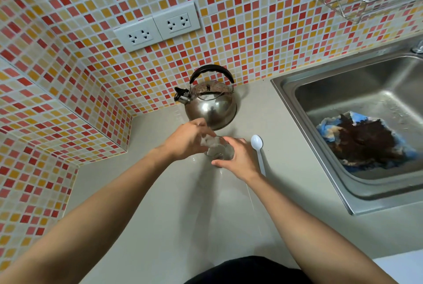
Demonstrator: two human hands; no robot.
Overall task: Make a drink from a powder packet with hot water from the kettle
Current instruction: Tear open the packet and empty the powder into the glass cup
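Glass (219, 150) on counter, contents unclear; right hand (240, 157) grips it, left hand (190, 139) pinches something pale over rim.

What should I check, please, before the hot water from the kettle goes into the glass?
1. Glass upright on the counter: ok.
2. Glass steadied: ok, right hand wraps its side.
3. Powder in the glass: cannot tell; left hand is over the rim and no packet is clearly visible.
4. Kettle within reach, just behind the glass: ok.
5. A hand free for the kettle handle: not ok, both are at the glass.
6. Spoon ready beside the glass: ok.
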